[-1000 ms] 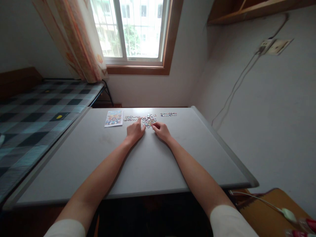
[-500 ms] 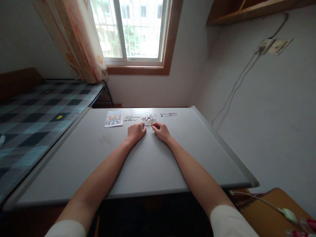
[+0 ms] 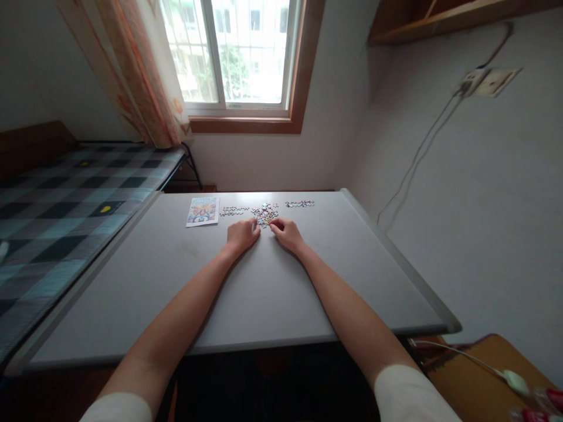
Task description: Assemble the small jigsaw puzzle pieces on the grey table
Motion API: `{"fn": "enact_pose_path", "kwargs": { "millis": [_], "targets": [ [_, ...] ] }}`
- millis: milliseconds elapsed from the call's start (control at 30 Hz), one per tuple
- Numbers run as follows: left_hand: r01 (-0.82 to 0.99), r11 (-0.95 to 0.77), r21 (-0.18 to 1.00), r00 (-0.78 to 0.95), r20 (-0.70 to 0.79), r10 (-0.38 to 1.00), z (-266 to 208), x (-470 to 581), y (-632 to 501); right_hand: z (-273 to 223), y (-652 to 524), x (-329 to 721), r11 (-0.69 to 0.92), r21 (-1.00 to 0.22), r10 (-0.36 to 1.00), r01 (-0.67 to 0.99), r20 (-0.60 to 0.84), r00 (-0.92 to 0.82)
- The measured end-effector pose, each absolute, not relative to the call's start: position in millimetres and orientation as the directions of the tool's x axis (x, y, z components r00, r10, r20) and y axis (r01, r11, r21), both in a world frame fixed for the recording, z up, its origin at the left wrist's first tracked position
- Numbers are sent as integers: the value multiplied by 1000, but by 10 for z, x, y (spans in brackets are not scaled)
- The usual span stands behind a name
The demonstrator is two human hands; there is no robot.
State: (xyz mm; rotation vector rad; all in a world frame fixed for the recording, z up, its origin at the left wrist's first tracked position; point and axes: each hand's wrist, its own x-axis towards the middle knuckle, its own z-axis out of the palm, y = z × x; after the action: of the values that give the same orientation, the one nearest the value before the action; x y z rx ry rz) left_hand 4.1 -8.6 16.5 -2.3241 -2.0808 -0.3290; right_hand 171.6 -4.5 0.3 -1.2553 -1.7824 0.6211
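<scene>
A loose pile of small multicoloured jigsaw puzzle pieces [image 3: 265,213] lies toward the far side of the grey-white table [image 3: 272,293]. My left hand [image 3: 243,234] rests at the pile's near left edge with its fingers curled closed; what is inside them, if anything, is hidden. At the near right edge, my right hand [image 3: 288,234] pinches a puzzle piece [image 3: 271,224] between thumb and forefinger, small and hard to make out. Left of the pile lie short rows of pieces [image 3: 234,211]; another row [image 3: 299,204] lies to its right. A printed picture sheet [image 3: 203,211] is farther left.
A bed with a checked cover [image 3: 101,181] stands left of the table, below a patterned curtain [image 3: 149,76] and a window [image 3: 250,53]. A cable [image 3: 409,170] hangs from the wall socket at right. A wooden stool [image 3: 488,369] with a white-corded item stands at lower right.
</scene>
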Motion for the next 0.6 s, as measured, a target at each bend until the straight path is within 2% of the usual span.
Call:
{"fn": "enact_pose_path", "kwargs": {
  "millis": [467, 600],
  "targets": [
    [981, -140, 136, 112, 193, 975, 132, 21, -64, -7, -35, 1707, 369, -770, 927, 521, 345, -148],
    [981, -133, 142, 106, 183, 977, 141, 29, -66, 2, -29, 1732, 280, -668, 930, 690, 366, -22]
  ]
}}
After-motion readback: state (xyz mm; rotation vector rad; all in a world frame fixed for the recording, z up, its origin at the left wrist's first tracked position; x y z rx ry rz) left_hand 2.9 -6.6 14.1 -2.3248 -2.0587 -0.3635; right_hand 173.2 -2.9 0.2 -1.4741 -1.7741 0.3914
